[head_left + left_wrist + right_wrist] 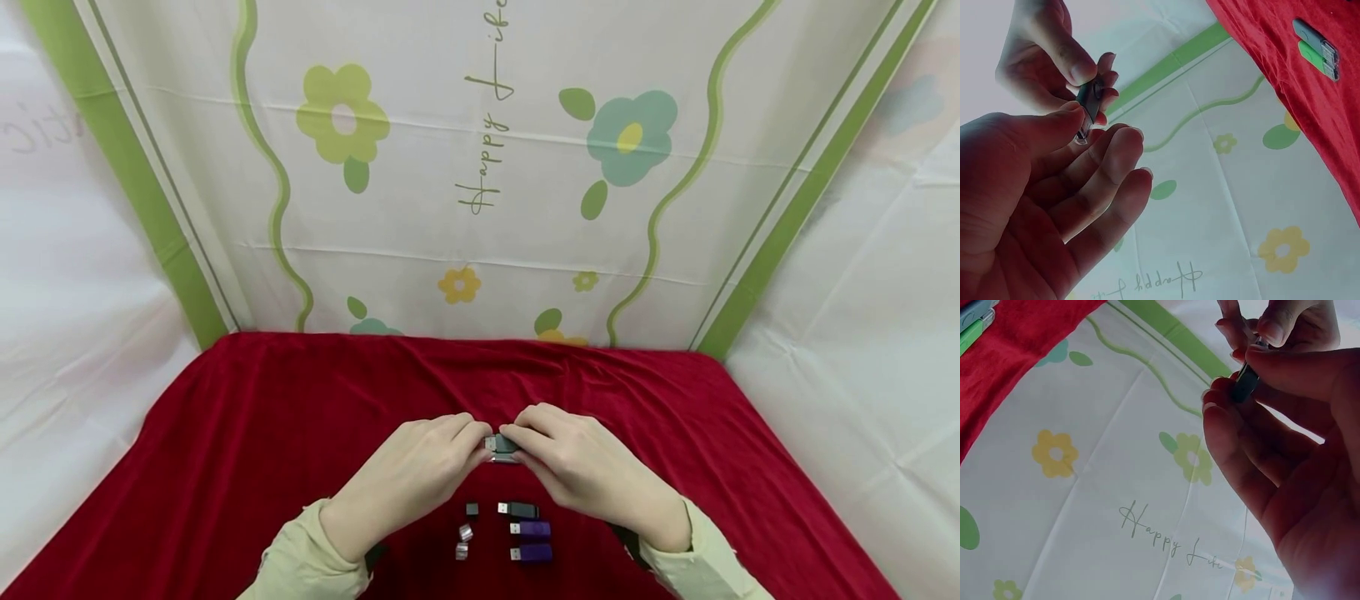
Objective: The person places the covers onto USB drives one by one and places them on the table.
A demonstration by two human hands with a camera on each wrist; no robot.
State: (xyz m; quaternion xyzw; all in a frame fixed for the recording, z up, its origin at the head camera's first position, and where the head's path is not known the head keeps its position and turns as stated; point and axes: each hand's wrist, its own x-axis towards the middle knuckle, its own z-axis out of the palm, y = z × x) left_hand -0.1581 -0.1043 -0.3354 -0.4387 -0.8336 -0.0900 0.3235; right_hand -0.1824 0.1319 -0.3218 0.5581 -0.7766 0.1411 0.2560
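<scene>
USB stick (1089, 94), dark body, is up over the red-clothed bench (315, 392). L hand (420, 462) pinches it at the clear cap (1081, 139) end, R hand (592, 458) pinches the body, so each grip is grasping. Step in hand: prob. fitting the cap, tho pulling it off can't be ruled out; can't tell how far it's seated. Closer to the person, a black stick (521, 510) & 2 purple sticks (536, 528) lie uncapped, opp. loose caps (461, 551). Grey stick (1309, 31) & green stick (1314, 57) lie side by side, apparently capped. Next move, I'd judge: keep cap & connector in line, push straight w/ body held firm.
</scene>
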